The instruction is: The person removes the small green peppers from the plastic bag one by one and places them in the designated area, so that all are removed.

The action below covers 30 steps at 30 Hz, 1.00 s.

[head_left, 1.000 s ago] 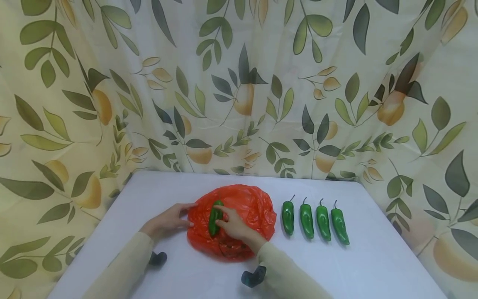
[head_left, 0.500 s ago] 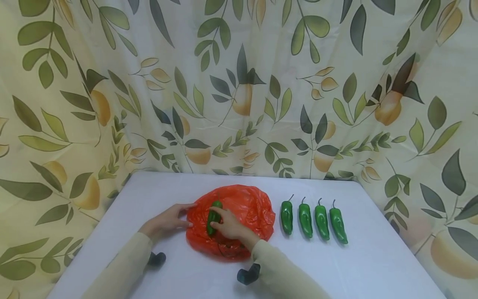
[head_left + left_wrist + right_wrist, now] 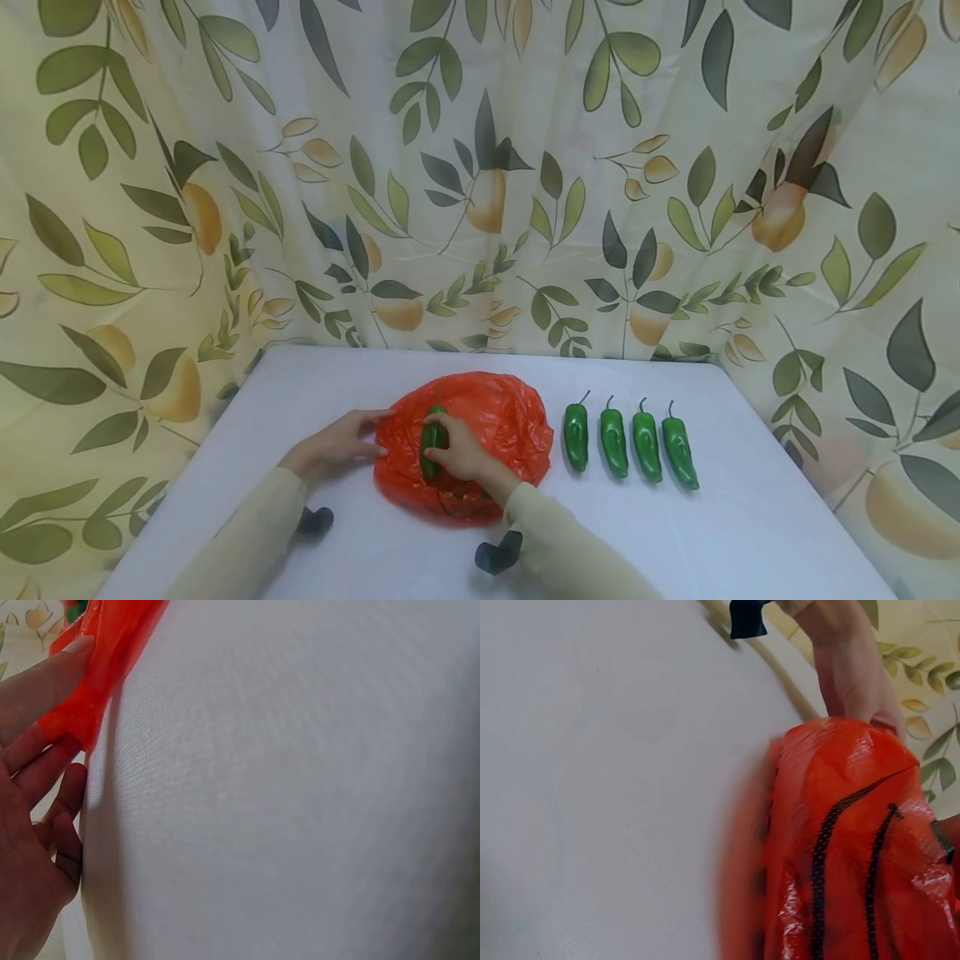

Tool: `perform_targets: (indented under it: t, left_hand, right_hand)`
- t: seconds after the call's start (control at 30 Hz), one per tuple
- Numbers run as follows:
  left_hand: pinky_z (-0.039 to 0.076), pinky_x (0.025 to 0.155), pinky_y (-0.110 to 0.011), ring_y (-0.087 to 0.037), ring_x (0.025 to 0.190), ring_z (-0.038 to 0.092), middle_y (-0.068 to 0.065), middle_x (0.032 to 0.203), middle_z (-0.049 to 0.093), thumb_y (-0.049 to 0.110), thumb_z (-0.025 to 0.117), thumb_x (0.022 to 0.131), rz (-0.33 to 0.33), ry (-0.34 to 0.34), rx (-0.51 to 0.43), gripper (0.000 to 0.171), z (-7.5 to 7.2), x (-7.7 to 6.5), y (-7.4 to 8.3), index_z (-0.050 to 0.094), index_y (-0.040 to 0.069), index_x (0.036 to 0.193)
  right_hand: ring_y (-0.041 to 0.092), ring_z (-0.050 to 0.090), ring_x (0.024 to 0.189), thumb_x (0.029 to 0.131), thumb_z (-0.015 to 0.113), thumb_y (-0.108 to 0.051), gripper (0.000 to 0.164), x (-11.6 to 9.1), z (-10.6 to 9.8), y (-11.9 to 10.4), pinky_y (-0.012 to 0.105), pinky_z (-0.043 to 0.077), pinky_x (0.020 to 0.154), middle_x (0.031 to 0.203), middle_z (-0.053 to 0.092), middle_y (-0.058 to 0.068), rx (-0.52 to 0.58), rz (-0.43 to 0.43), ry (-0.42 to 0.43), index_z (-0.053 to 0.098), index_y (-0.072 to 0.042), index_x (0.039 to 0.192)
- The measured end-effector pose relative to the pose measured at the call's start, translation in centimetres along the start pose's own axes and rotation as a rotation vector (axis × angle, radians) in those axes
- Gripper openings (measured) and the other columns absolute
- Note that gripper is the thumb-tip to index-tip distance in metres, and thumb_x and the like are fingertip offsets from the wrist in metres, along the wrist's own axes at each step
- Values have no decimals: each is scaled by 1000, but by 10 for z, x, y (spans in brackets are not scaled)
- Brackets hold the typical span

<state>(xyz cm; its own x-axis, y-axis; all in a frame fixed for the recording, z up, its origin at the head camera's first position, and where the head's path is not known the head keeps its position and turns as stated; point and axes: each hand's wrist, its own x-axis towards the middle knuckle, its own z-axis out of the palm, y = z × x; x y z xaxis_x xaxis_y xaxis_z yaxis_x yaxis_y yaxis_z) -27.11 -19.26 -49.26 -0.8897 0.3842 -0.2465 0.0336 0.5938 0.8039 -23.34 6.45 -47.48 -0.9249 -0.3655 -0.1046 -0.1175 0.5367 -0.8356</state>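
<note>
A crumpled red plastic bag [image 3: 510,421] lies on the white table. My left hand [image 3: 341,442] holds the bag's left edge. In the left wrist view, the thumb [image 3: 64,664] lies on the red plastic, and some fingertips are partly behind it. Over the bag, my right hand [image 3: 461,454] pinches a green pepper [image 3: 432,437] between thumb and fingers, stem end pointing away. The right wrist view has the bag [image 3: 847,847] with black cords on it. There, most of the right hand is out of frame, and the left hand [image 3: 855,675] reaches behind the bag.
Several green peppers [image 3: 615,442] lie in a row to the right of the bag, stems toward the back. The white table [image 3: 765,533] ends at a leaf-and-fruit patterned curtain [image 3: 480,200]. Dark wrist devices [image 3: 498,552] sit at both sleeves.
My right hand with the pepper shifts slightly left, then a little back to the right, over the bag. The left hand stays at the bag's edge. The view shifts slightly.
</note>
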Motion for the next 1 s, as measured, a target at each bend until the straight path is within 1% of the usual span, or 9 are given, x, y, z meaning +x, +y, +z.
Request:
perform_targets:
  t: [0.23, 0.43, 0.6, 0.77, 0.87, 1.0]
  left_hand:
    - [25, 121, -67, -36, 152, 31, -4, 159, 45, 21, 81, 83, -31, 8, -44, 72, 1, 0, 1, 52, 33, 148]
    - [27, 120, -67, -37, 151, 32, -4, 159, 45, 20, 82, 82, -31, 15, -30, 73, 2, -1, 3, 53, 33, 148]
    - [29, 120, -67, -36, 151, 33, -4, 158, 46, 21, 82, 82, -49, 18, -42, 73, 2, -1, 3, 53, 34, 147]
    - [29, 120, -67, -36, 151, 33, -4, 159, 46, 20, 82, 82, -51, 18, -48, 73, 2, -1, 3, 53, 34, 147]
    - [29, 120, -66, -36, 151, 32, -4, 159, 45, 19, 82, 82, -51, 15, -64, 73, 3, -1, 3, 53, 33, 147]
    - [29, 120, -66, -36, 152, 31, -4, 159, 44, 19, 82, 81, -60, 14, -81, 73, 3, -1, 4, 53, 33, 147]
  right_hand:
    - [34, 54, 123, 95, 69, -10, 40, -2, -2, -3, 59, 56, 97, 137, 54, 14, 34, -1, 8, 55, -15, 132]
    - [36, 54, 123, 94, 69, -6, 41, -5, -6, -2, 59, 57, 96, 137, 52, 17, 50, -55, 37, 53, -11, 131]
    - [38, 52, 125, 96, 66, -5, 43, -6, -11, 1, 61, 55, 98, 141, 48, 18, 78, -66, 66, 50, -12, 134]
    - [39, 51, 128, 96, 61, 0, 46, -6, -15, 4, 62, 52, 102, 144, 47, 21, 100, -110, 95, 48, -10, 139]
    - [40, 51, 126, 95, 60, 3, 52, -7, -17, 5, 62, 53, 99, 145, 45, 23, 89, -130, 112, 47, -12, 143]
    - [41, 51, 127, 96, 58, 4, 56, -9, -20, 4, 62, 54, 97, 149, 42, 24, 105, -126, 111, 45, -15, 147]
